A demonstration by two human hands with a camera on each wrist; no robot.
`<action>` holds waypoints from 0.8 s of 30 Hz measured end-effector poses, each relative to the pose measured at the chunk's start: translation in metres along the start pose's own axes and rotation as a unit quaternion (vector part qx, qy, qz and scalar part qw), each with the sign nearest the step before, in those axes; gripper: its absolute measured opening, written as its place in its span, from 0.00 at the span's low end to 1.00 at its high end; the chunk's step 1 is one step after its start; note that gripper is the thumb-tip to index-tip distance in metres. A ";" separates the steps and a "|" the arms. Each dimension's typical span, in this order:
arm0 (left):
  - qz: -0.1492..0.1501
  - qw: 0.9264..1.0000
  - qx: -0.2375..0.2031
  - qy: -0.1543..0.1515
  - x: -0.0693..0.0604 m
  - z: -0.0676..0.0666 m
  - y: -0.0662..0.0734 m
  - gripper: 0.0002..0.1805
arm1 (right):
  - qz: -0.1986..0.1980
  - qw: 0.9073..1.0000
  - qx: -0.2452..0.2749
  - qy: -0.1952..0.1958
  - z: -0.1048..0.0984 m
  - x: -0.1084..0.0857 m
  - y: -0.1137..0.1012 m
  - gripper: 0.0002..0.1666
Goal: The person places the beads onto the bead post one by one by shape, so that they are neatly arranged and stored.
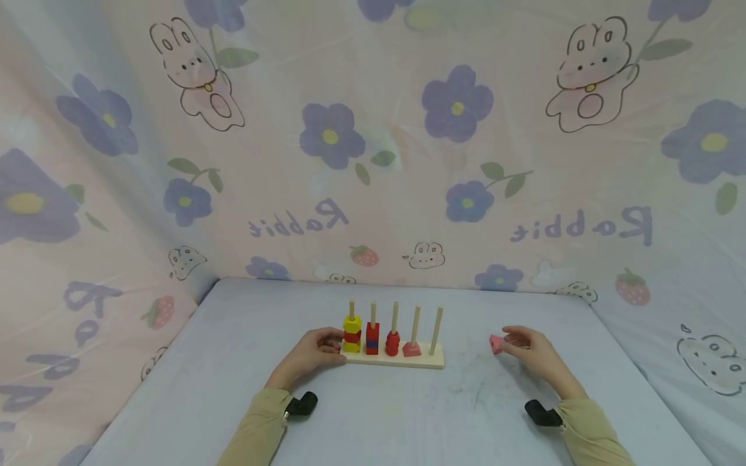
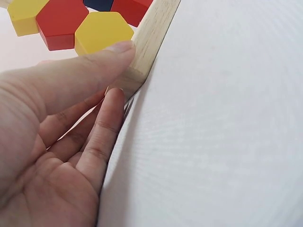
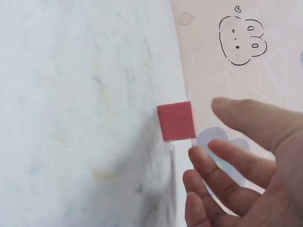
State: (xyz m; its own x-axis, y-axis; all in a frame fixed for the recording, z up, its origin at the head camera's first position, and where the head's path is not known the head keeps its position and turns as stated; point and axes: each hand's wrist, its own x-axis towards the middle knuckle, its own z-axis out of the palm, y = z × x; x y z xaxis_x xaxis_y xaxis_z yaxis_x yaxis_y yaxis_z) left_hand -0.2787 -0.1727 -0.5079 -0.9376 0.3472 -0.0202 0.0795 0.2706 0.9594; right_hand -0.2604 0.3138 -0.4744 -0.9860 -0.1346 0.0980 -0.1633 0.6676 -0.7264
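Note:
A wooden peg board [image 1: 392,363] with several upright pegs stands mid-table. My left hand [image 1: 315,355] grips its left end; the thumb lies by a yellow hexagonal block [image 2: 104,33] and the other fingers are against the end face. From left, the pegs carry yellow and red blocks [image 1: 352,335], red and blue blocks [image 1: 372,339], red blocks [image 1: 392,344] and a pink trapezoid block [image 1: 411,350]. The rightmost peg [image 1: 436,330] is bare. Farther right, a small pinkish-red block [image 3: 176,121] is just off the fingertips of my right hand [image 1: 533,353], whose thumb and fingers are parted.
A white-covered table [image 1: 408,421] spreads beneath both hands. Behind it and at the sides hangs a curtain [image 1: 384,194] printed with rabbits and flowers. Black wrist mounts [image 1: 543,413] sit at both sleeves.

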 end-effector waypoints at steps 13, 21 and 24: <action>0.000 1.000 0.003 -0.003 0.002 -0.001 -0.004 0.28 | 0.029 0.999 -0.014 -0.007 0.012 -0.001 0.002 0.23; -0.001 1.000 0.006 0.001 0.002 0.000 -0.005 0.28 | -0.014 1.000 -0.006 -0.013 0.016 0.003 0.001 0.21; -0.002 1.000 0.005 0.003 0.003 0.000 -0.004 0.28 | -0.035 0.999 -0.008 -0.020 0.019 0.005 0.001 0.20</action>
State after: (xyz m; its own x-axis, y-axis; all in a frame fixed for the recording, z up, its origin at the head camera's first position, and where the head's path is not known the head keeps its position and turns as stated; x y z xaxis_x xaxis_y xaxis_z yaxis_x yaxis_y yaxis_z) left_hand -0.2815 -0.1730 -0.5122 -0.9401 0.3403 -0.0217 0.0792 0.2799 0.9568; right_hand -0.2650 0.2992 -0.4875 -0.9702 -0.2107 0.1198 -0.2322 0.6664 -0.7085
